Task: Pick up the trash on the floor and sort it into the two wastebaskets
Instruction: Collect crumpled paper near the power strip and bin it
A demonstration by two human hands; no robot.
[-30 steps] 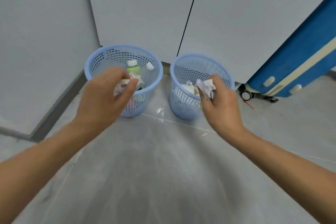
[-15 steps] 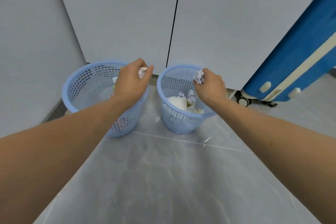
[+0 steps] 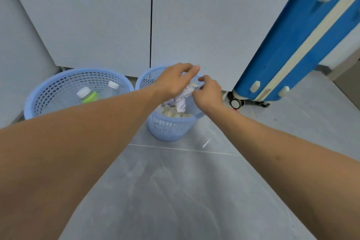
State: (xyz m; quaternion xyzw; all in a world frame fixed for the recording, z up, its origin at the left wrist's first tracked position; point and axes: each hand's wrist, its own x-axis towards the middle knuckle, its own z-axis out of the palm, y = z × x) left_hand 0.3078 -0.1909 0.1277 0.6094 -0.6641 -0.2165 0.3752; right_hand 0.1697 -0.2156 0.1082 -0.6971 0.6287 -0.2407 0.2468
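Observation:
Two light blue mesh wastebaskets stand against the wall. The left wastebasket (image 3: 58, 85) holds clear plastic bottles (image 3: 85, 94) with white caps. The right wastebasket (image 3: 169, 128) holds crumpled paper. Both my hands hover over the right one. My left hand (image 3: 175, 80) is above its middle with the fingers spread. My right hand (image 3: 208, 93) is over its right rim, fingers loosely apart. A white crumpled paper wad (image 3: 183, 98) hangs just under and between the two hands, above the paper pile, and neither hand visibly grips it.
A blue wheeled case (image 3: 292, 45) with cream trim leans against the wall on the right, and its caster (image 3: 236, 103) is close to the right wastebasket. Grey wall panels stand behind the baskets. Grey tiled floor (image 3: 175, 191) stretches toward me.
My left hand has crossed from the left basket's rim to over the right basket. Both hands have opened, and the paper wads that they held are now below them.

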